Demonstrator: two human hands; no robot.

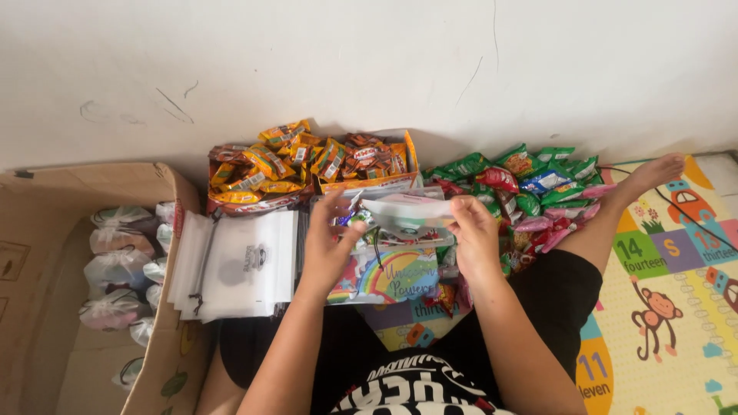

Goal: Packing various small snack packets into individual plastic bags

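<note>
Two hands up together, mid-scene: left hand [332, 230] and right hand [470, 230] pinch opposite edges of small white drawstring pouch [407, 209], mouth apparently spread wide, held level above lap so opening faces up. Stack of flat white pouches [242, 265] lies just left, within reach. Far, against wall: open carton of orange-brown snack packets [307, 165]. Right of it, loose heap of green, red, pink packets [530, 188]. Far left, brown cardboard box [46, 230] holds tied, filled pouches [115, 269].

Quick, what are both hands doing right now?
Left hand: closed on the white pouch, holding its left edge.
Right hand: closed on the same pouch's right edge.
</note>
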